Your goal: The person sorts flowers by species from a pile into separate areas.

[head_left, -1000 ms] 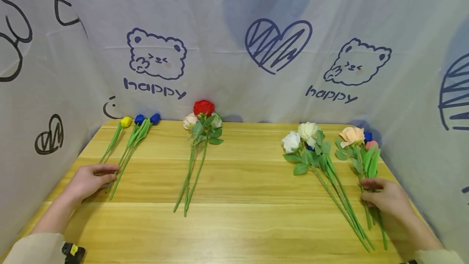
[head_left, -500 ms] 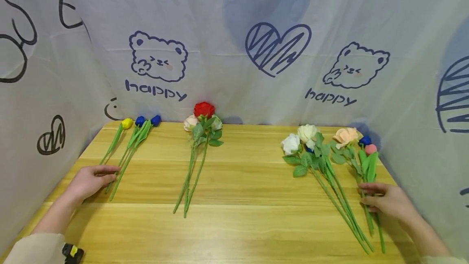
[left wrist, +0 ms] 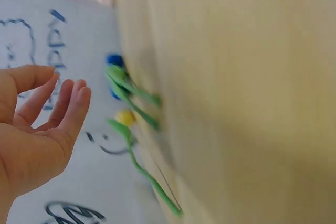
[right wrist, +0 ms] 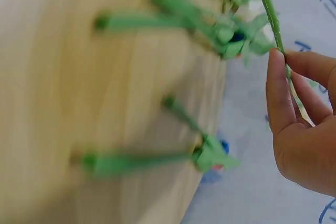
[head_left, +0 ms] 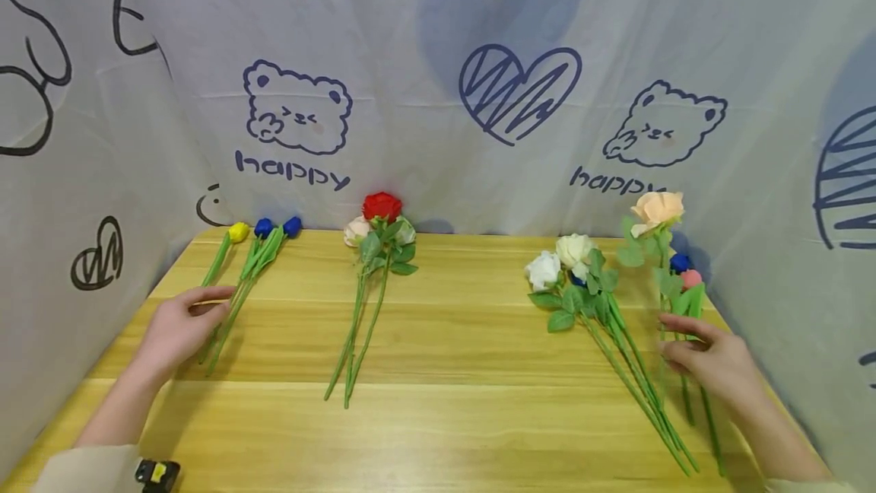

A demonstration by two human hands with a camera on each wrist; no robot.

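Note:
In the head view, my right hand (head_left: 712,360) pinches the stem of a peach rose (head_left: 658,211), which stands upright above the table. The right wrist view shows the stem's cut end (right wrist: 269,9) sticking out past thumb and fingertips. Beside that hand lie a blue tulip (head_left: 680,262) and a pink tulip (head_left: 691,278). My left hand (head_left: 179,329) hovers over the stems of two blue tulips (head_left: 264,227) and a yellow tulip (head_left: 238,232). Its fingers are loosely bent and hold nothing, as the left wrist view (left wrist: 47,124) also shows.
A red rose (head_left: 382,206) lies with two pale roses at the back, left of centre. White roses (head_left: 544,271) lie with their stems left of my right hand. Printed cloth (head_left: 411,97) hangs behind and at both sides of the wooden table (head_left: 465,432).
My right hand has lifted the peach rose off the table and up from the tulips beside it. The left hand has risen slightly and moved right, away from the stems.

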